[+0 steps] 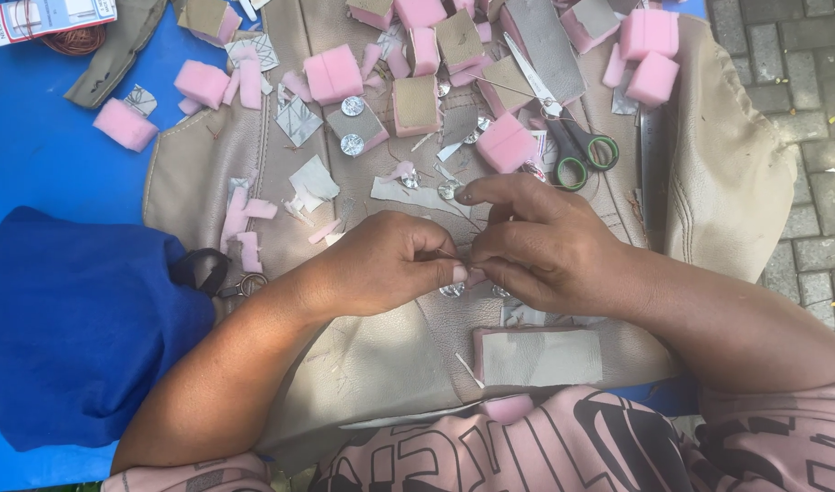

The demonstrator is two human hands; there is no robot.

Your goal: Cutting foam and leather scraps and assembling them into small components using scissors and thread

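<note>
My left hand (390, 260) and my right hand (540, 241) meet fingertip to fingertip over a beige leather sheet (381, 364). Both pinch a small piece at the meeting point; a thin needle or thread (449, 255) shows between the fingers, and the piece itself is mostly hidden. Small silver discs (452, 290) lie just under the fingers. A pink foam block faced with beige leather (538, 355) rests just below my hands.
Several pink foam blocks (334, 73) and leather scraps (313, 182) litter the sheet. Green-handled scissors (572, 146) lie at upper right. A blue cloth bag (71, 328) sits left on the blue table (44, 155). Paving stones (818, 137) lie to the right.
</note>
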